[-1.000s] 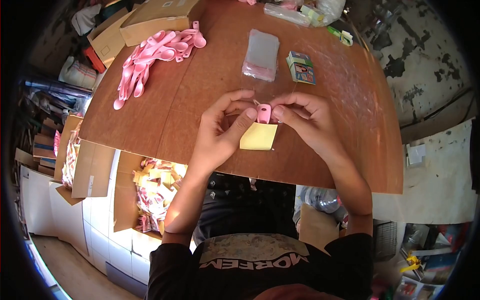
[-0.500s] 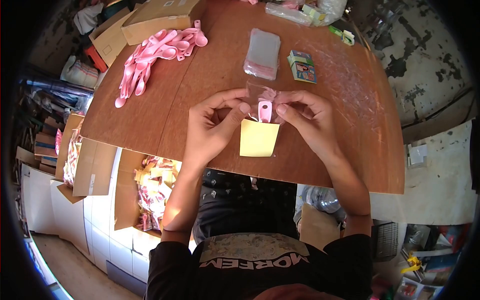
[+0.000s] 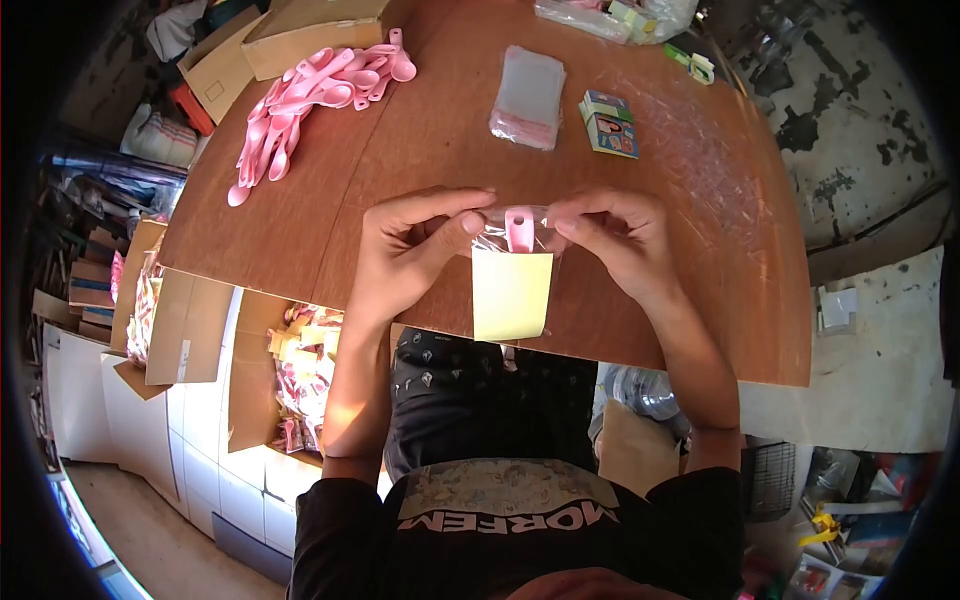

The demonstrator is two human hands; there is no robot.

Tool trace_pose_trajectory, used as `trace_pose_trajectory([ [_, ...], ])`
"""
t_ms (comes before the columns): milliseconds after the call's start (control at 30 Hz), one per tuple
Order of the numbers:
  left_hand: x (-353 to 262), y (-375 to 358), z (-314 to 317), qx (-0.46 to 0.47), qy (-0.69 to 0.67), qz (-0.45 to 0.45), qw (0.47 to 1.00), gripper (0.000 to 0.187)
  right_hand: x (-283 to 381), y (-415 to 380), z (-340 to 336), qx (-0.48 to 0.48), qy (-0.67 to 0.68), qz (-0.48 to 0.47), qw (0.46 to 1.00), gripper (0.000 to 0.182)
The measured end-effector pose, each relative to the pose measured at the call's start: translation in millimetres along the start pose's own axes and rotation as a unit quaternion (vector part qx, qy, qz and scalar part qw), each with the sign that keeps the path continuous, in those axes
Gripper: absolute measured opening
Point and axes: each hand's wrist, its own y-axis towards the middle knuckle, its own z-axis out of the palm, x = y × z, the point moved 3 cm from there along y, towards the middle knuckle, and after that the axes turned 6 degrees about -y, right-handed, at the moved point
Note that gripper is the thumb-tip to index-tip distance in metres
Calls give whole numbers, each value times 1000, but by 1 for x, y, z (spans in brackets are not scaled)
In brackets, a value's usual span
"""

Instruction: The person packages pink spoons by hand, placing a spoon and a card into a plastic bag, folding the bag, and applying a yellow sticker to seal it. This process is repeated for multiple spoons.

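Note:
Between my hands, near the table's front edge, a clear plastic bag [image 3: 492, 236] holds a yellow card [image 3: 512, 295] and a pink spoon [image 3: 520, 230]. Only the spoon's handle, with its hole, shows above the card. My left hand [image 3: 415, 245] pinches the bag's upper left corner between thumb and fingers. At the upper right corner my right hand [image 3: 620, 240] pinches it the same way. Beyond my hands lie a stack of clear bags [image 3: 528, 98] and a banded stack of printed cards [image 3: 610, 125].
Pink spoons [image 3: 320, 85] are heaped at the table's [image 3: 400, 150] back left, beside a cardboard box [image 3: 315, 38]. Crumpled clear plastic [image 3: 700, 160] lies at the right. Below the left front edge an open box [image 3: 255, 370] holds filled packets.
Both hands have moved apart slightly, stretching the bag's top flat. The bag with card and spoon has come a little nearer to my body.

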Motion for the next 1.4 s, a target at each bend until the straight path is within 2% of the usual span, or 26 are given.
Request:
trace_pose_trajectory([
  [33,-1,0,-1,21,11,3,1000,19,0,0,-2,-1,-1,0,1000,9],
  [100,-1,0,-2,41,23,6,999,18,2,1,-2,49,6,-58,997,13],
  [233,1,0,-4,76,42,28,996,15,-1,0,-4,60,-16,-58,996,17],
  [300,2,-1,-4,80,37,34,996,14,1,0,-3,65,-46,-90,993,19],
  [500,1,-2,-6,73,42,41,996,13,7,-3,1,72,-67,-98,990,20],
  [600,4,-4,-5,56,-6,7,998,10,8,-5,4,64,-52,-93,992,14],
  [733,7,-6,-1,29,53,24,998,14,1,-4,8,56,-76,-101,990,16],
  [833,13,-8,-8,-5,76,-5,997,16,-3,-7,12,39,-82,-88,992,23],
  [900,12,-13,-13,-21,75,18,997,21,-6,-10,18,45,-46,-50,997,25],
  [933,9,-16,-14,-8,48,12,999,37,-7,-10,21,46,-38,-66,996,26],
  [1000,-5,-26,-12,28,-3,-8,1000,53,-14,-13,24,61,-11,-69,996,28],
  [1033,-8,-36,-10,29,4,-12,999,57,-16,-13,24,101,14,-66,993,20],
  [1067,-12,-48,-9,36,8,-17,999,62,-12,-13,30,122,37,-63,990,20],
  [1100,-20,-64,-11,43,43,-16,998,64,-5,-14,34,143,45,-35,988,13],
  [1133,-21,-82,-17,28,-8,-6,1000,56,-3,-13,36,158,47,-6,986,7],
  [1200,-28,-115,-47,101,96,44,989,51,-7,-10,34,176,64,-9,982,7],
  [1267,-24,-159,-85,-22,98,-32,994,45,-9,-9,29,181,71,-10,981,11],
  [1300,-20,-177,-109,-104,146,-85,980,47,-12,-7,26,167,64,10,984,12],
  [1333,-17,-200,-133,-188,193,-138,953,49,-15,-6,25,156,58,32,986,14],
  [1400,-3,-237,-187,-253,396,-233,852,57,-18,-6,25,141,62,49,987,14],
])
